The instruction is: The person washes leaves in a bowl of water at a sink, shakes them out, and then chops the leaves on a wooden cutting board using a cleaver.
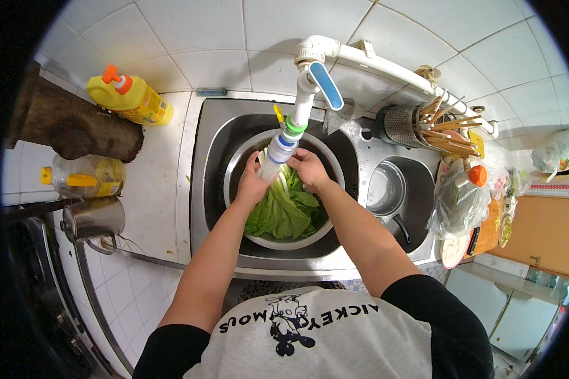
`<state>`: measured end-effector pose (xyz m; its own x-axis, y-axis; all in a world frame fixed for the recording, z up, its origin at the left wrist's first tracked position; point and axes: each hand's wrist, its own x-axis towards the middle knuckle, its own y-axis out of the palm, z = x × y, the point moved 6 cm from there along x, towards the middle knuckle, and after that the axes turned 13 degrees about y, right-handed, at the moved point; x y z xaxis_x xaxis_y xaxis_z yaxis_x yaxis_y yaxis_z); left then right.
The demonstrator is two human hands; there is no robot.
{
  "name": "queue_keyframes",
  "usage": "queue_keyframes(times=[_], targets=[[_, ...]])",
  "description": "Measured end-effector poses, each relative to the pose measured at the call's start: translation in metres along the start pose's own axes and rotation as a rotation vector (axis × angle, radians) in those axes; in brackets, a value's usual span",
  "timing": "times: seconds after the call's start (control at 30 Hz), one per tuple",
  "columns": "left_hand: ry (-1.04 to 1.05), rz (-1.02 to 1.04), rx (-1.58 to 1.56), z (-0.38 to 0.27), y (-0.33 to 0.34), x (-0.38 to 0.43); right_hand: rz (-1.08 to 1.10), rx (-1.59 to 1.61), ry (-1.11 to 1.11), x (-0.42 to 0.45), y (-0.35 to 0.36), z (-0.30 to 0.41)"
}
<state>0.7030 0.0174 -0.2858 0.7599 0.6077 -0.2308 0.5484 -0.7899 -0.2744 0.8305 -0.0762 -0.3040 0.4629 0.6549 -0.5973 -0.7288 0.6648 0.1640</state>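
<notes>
A bunch of green leafy lettuce (284, 213) with pale stems lies in a round metal basin (329, 232) inside the large sink bowl (213, 203). My left hand (252, 184) grips the stem end on the left side. On the other side, my right hand (310, 169) has its curled fingers at the stems, with the fingertips partly hidden behind the tap. Between both hands hangs the clear tap nozzle (280, 150), and water appears to run from it onto the stems. A white tap with a blue lever (326, 85) rises above.
The small right sink bowl holds a metal pot (386, 187). Behind it stands a perforated chopstick holder (403, 125). Plastic bags (460, 203), a plate (455, 248) and a knife (474, 240) are at right. A yellow pump bottle (133, 102), an oil jug (87, 175) and a metal pot (97, 218) stand left.
</notes>
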Motion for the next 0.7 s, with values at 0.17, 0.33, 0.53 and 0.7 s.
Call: queue_keyframes(times=[0.17, 0.33, 0.53, 0.7], targets=[[0.361, -0.126, 0.649, -0.045, -0.002, -0.019, -0.293, -0.642, -0.437, -0.046, -0.006, 0.049], [0.437, 0.007, 0.126, -0.077, 0.026, -0.029, -0.217, -0.428, -0.364, -0.088, -0.001, 0.061], [0.557, 0.243, 0.432, -0.102, 0.034, -0.036, -0.092, -0.751, -0.395, -0.121, -0.001, 0.093], [0.667, 0.227, 0.525, -0.123, 0.029, -0.052, -0.061, -0.644, -0.242, -0.123, -0.004, 0.083]])
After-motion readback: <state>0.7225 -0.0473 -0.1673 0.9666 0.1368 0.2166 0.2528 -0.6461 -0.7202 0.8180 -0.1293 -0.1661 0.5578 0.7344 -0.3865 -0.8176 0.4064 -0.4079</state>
